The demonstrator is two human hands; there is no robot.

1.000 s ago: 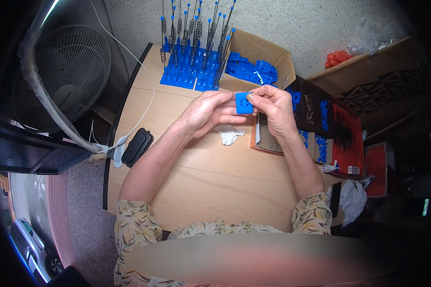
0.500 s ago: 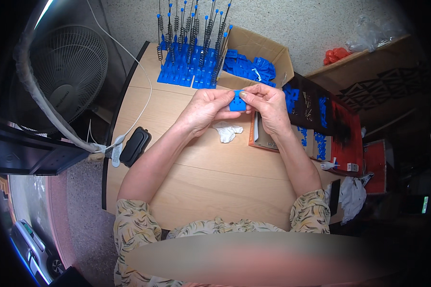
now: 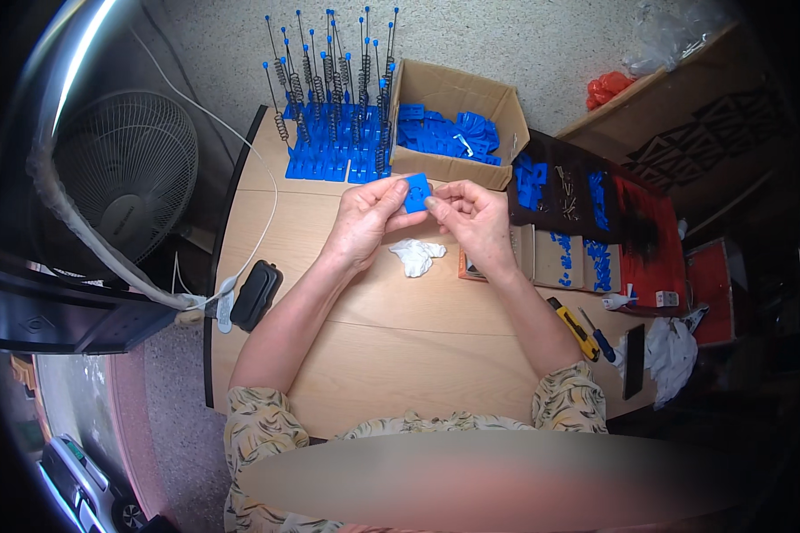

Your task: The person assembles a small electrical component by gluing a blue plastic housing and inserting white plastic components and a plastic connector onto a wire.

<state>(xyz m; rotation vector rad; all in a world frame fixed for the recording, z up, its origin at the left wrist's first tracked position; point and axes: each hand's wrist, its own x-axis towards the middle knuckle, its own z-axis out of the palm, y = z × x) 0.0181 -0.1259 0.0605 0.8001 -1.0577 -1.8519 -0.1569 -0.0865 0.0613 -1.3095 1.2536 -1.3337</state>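
My left hand [image 3: 369, 218] and my right hand [image 3: 471, 217] meet over the far middle of the wooden table [image 3: 400, 355]. Between their fingertips sits a small flat blue plastic piece [image 3: 417, 193]; the left hand grips it from the left and the right hand's fingers touch its right edge. Just below the hands lies a crumpled white cloth [image 3: 418, 256]. Behind them stand rows of blue bases with upright springs and thin rods [image 3: 333, 115].
An open cardboard box of blue parts [image 3: 449, 133] stands behind the hands. Dark trays with blue pieces and screws [image 3: 564, 191] lie at the right, with a yellow utility knife [image 3: 576, 327] and a screwdriver [image 3: 600, 336]. A black adapter [image 3: 256, 293] and a fan [image 3: 129, 182] are left.
Both hands have kept the blue piece between them and shifted slightly up and away from me; the piece has turned a little in the fingers.
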